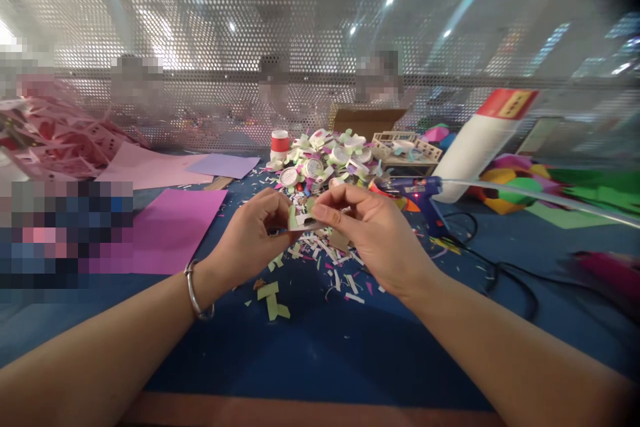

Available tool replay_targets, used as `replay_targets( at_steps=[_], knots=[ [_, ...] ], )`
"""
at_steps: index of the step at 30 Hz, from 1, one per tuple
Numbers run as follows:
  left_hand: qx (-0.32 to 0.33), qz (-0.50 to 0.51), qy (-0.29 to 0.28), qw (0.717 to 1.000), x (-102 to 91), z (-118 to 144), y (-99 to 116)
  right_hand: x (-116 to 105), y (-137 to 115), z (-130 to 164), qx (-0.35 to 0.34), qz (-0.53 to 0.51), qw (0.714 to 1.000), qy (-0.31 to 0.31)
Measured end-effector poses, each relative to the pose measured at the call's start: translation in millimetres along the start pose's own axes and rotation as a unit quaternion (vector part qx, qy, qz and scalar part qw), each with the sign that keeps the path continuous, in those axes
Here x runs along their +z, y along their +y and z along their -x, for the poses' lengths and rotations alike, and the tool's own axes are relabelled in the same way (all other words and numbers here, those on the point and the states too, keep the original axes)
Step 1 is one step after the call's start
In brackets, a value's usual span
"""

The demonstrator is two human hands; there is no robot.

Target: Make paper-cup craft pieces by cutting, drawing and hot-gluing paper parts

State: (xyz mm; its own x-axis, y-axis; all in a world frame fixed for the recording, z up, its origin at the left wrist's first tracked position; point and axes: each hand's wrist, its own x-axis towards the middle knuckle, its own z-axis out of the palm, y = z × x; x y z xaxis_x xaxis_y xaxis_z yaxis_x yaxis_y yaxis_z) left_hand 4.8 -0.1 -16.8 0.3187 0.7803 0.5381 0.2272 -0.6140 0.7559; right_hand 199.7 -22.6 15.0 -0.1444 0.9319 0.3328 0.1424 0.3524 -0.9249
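In the head view my left hand [253,233], with a metal bangle at the wrist, pinches the left side of a small white and pale-green paper piece [296,221]. The thumb and fingers of my right hand [383,240] close on its right side, and they cover part of it. Just beyond my hands rises a heap of white round caps with paper tabs [340,157]. Paper scraps [345,273] lie scattered below and around my hands. To the right of my right hand is a blue glue gun [419,188] with a lit red light.
Pink paper sheets [170,227] lie at left, below a lilac sheet [227,165]. A red-and-white cylinder [280,145] stands by the heap. A large white roll [473,153] leans at right. Black cable [520,280] crosses the blue table [320,360]. Perforated metal [225,27] rises behind.
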Motion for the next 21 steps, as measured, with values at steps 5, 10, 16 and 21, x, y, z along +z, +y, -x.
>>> replay_targets(
  at_steps=[5, 10, 16, 21],
  knots=[
    [0.017, -0.01, -0.007, 1.0, -0.7, -1, 7, -1, -4, 2, -0.027, 0.025, 0.999, 0.016],
    [0.04, -0.002, -0.023, 0.999, -4.4, 0, 13, -3, -7, 3, 0.002, -0.021, 1.0, 0.01],
    [0.02, 0.034, -0.009, 0.999, -4.0, -1, 10, -7, -8, 2, 0.007, -0.074, 0.997, 0.034],
    [-0.108, 0.171, 0.013, 0.979, 0.1, -6, 2, -6, -9, 2, 0.018, -0.161, 0.987, 0.015]
  ],
)
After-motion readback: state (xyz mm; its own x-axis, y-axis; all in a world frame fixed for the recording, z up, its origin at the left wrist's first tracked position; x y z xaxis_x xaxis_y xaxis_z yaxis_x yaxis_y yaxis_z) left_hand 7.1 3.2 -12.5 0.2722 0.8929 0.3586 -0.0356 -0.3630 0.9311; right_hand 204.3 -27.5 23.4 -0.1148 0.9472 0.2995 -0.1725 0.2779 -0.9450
